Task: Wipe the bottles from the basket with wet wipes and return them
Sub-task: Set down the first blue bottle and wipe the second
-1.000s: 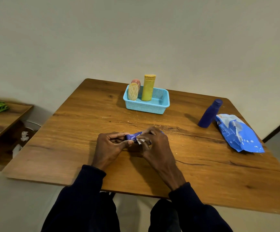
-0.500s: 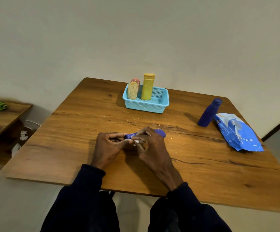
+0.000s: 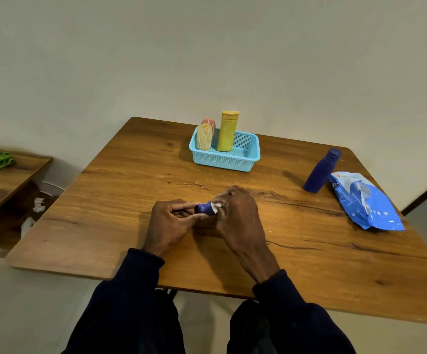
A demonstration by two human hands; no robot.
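Blue and small, the bottle [image 3: 204,208] lies sideways between your two hands at the front middle of the table [image 3: 130,200]. Your left hand [image 3: 167,224] pinches one end while your right hand [image 3: 238,213] curls round the other with a white wet wipe [image 3: 217,206] pressed against it, so the wiping step is in hand. The next move probably calls for turning the bottle so the wipe reaches the pinched end, then carrying it to the free side of the basket [image 3: 222,159], clear of the yellow bottle [image 3: 227,131].
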